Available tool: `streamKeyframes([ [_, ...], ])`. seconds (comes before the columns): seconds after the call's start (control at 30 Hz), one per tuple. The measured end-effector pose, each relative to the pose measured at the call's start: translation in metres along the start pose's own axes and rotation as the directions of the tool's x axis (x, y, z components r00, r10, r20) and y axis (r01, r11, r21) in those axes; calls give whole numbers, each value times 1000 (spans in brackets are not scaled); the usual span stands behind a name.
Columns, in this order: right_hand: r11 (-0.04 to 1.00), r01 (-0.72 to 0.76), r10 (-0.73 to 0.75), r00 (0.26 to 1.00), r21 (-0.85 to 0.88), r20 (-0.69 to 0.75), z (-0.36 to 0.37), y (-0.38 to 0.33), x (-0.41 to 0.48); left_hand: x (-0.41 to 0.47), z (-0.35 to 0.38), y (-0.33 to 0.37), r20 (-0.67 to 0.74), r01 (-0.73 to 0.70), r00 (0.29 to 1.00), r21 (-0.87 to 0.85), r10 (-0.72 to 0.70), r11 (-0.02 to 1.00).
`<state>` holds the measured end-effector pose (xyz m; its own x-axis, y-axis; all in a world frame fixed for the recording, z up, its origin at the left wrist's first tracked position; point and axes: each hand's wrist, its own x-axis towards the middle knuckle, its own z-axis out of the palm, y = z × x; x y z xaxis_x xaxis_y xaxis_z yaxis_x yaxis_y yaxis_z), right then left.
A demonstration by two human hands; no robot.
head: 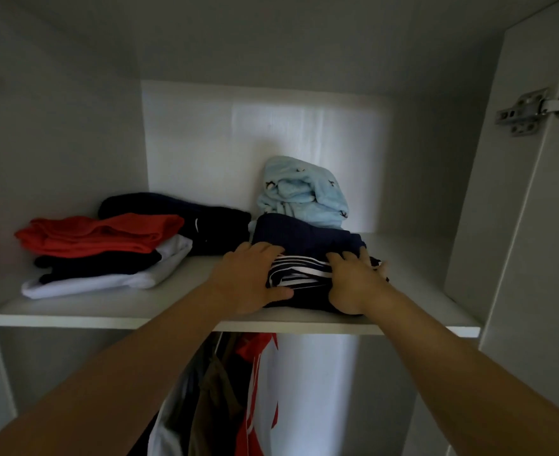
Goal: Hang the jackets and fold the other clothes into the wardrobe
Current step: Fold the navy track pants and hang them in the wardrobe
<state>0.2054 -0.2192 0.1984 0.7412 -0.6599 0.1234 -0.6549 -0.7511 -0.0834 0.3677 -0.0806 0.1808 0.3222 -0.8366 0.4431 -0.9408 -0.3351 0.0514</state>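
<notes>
A folded navy garment with white stripes (299,274) lies on the white wardrobe shelf (113,312), near its front edge. My left hand (250,278) holds its left side, fingers on top and thumb low at the front. Over the right side lies my right hand (357,281), fingers spread on the cloth and thumb down the front. Behind it sits a folded dark navy garment (291,233), and further back a light blue fleece bundle (301,192). Jackets (238,396) hang below the shelf.
On the left of the shelf is a stack of folded clothes: red on top (100,233), then dark and white layers. A dark garment with a small white logo (202,222) lies behind it. The open door's metal hinge (534,110) is at upper right.
</notes>
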Motion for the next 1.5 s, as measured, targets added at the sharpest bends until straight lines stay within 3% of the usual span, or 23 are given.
streamKeyframes([
  [0.07,992,73,-59,988,99,-145,-2,-7,-13,-25,-4,0,-142,-3,990,-78,-8,997],
  [0.17,920,311,-212,907,239,-364,3,-20,-38,-70,-6,2,-297,-35,955,-139,-8,990],
  [0.23,851,413,-239,854,325,-462,7,-28,-57,-102,-3,4,-333,-33,943,-162,-23,986],
  [0.4,778,484,-220,807,401,-548,26,-41,-95,-167,6,8,-322,76,933,-257,-159,964],
  [0.5,785,435,-207,855,442,-475,50,-46,-108,-202,21,7,-243,183,934,-307,-262,934],
  [0.57,803,369,-197,906,469,-376,72,-48,-112,-221,40,2,-95,317,924,-348,-370,882],
  [0.73,861,197,-152,979,469,-133,140,-58,-114,-243,92,-14,179,539,842,-305,-508,785],
  [0.9,901,11,-69,991,434,118,200,-68,-100,-220,127,-26,316,549,826,-262,-467,794],
  [1.27,864,-301,220,947,404,235,294,-120,-10,-147,203,-94,523,641,684,-96,-509,762],
  [1.5,852,-346,261,932,394,253,320,-102,7,-131,246,-90,567,537,735,-152,-371,830],
])
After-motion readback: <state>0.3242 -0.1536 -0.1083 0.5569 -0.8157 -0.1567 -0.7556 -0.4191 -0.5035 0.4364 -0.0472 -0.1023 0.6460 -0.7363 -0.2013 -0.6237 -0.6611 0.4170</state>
